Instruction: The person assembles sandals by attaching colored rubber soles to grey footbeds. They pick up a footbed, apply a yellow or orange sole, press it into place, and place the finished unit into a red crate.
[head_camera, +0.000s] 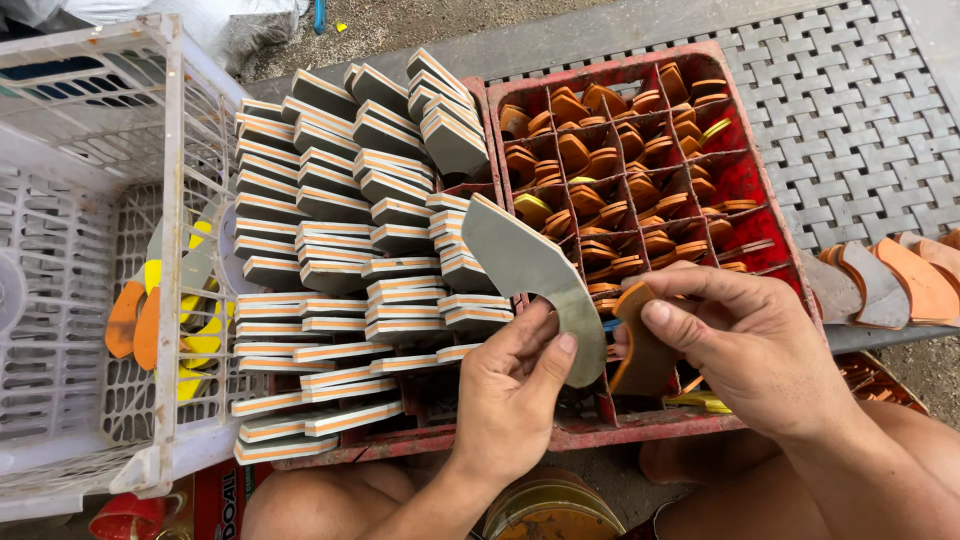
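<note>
Over the red crate (700, 130) — left hand (510, 395) pinches a grey curved piece (525, 265), right hand (745, 345) grips a brown piece (642, 350).

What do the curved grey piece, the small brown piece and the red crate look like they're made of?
The curved grey piece, held by the left hand, looks like matte rubber or foam sheet: flat, thin, dull surface. The small brown piece, in the right hand, seems leather-like or rubber, with a smooth tan face. The red crate appears to be moulded plastic, worn and scuffed, with thin divider walls.
</note>
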